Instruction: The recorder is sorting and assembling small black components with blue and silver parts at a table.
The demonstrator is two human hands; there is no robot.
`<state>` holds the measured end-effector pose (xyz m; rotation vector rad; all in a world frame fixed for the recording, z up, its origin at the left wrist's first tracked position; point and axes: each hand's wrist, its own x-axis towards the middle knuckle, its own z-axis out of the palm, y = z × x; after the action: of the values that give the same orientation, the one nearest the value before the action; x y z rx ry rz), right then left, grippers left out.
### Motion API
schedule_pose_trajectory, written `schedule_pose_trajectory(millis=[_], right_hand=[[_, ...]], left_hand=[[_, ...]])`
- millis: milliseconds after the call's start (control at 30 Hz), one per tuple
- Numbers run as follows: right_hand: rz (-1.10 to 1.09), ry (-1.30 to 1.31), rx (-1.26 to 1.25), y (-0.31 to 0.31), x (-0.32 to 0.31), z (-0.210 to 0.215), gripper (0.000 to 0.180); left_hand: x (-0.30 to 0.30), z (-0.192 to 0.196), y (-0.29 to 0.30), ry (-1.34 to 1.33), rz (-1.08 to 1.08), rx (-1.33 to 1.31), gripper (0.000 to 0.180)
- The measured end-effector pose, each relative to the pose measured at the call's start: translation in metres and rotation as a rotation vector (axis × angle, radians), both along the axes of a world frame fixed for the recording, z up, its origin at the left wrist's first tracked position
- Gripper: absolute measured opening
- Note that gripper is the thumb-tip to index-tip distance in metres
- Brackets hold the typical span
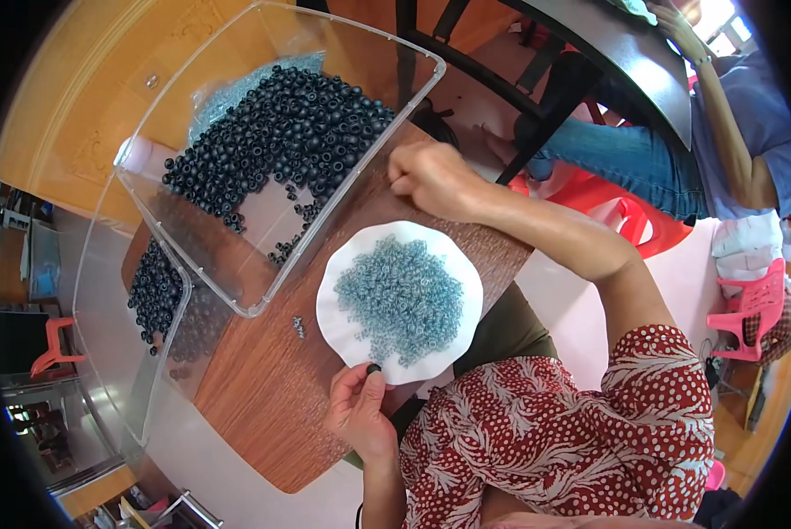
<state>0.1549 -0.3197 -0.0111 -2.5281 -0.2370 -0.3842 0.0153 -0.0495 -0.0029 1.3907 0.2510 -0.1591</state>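
My left hand (361,413) pinches a small black bead (373,368) between thumb and fingertips, at the near rim of a scalloped white plate (329,310). The plate carries a heap of tiny clear blue ring-like pieces (401,295). Beyond the plate, my right hand (438,179) is closed above the table beside the clear plastic bin (371,187); its fingers are curled, and whatever they hold is hidden. Inside the bin lies a big pile of round black beads (294,128), with a bag of clear blue pieces (259,84) behind them.
A second clear bin (179,326) with more black beads stands at the left. A few loose pieces (299,327) lie on the brown wooden table (276,406). Another person (739,132) sits at a dark table (629,62), far right. A pink chair (752,309) stands farther right.
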Motion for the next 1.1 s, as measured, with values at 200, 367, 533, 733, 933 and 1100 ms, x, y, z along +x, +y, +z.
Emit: schedule_pose_trajectory(millis=[200, 367, 533, 733, 933, 1100], right_hand=[[-0.173, 0.08, 0.396, -0.022, -0.041, 0.05, 0.007], [-0.155, 0.105, 0.437, -0.009, -0.069, 0.068, 0.007], [0.086, 0.209, 0.605, 0.014, -0.085, 0.071, 0.008], [0.187, 0.415, 0.92, 0.063, -0.096, 0.064, 0.01], [0.346, 0.38, 0.836, 0.111, -0.101, 0.054, 0.007], [0.337, 0.469, 0.851, 0.134, -0.105, 0.056, 0.008]], left_hand=[[0.019, -0.006, -0.025, -0.045, -0.024, -0.084, 0.014], [0.03, -0.009, -0.04, -0.063, -0.049, -0.128, 0.014], [0.038, -0.006, -0.044, -0.024, -0.069, -0.173, 0.013], [0.033, -0.004, -0.01, -0.042, -0.04, -0.202, 0.017], [0.019, -0.004, 0.019, 0.084, -0.111, -0.585, 0.021], [0.013, 0.004, 0.027, 0.085, -0.073, -0.706, 0.023]])
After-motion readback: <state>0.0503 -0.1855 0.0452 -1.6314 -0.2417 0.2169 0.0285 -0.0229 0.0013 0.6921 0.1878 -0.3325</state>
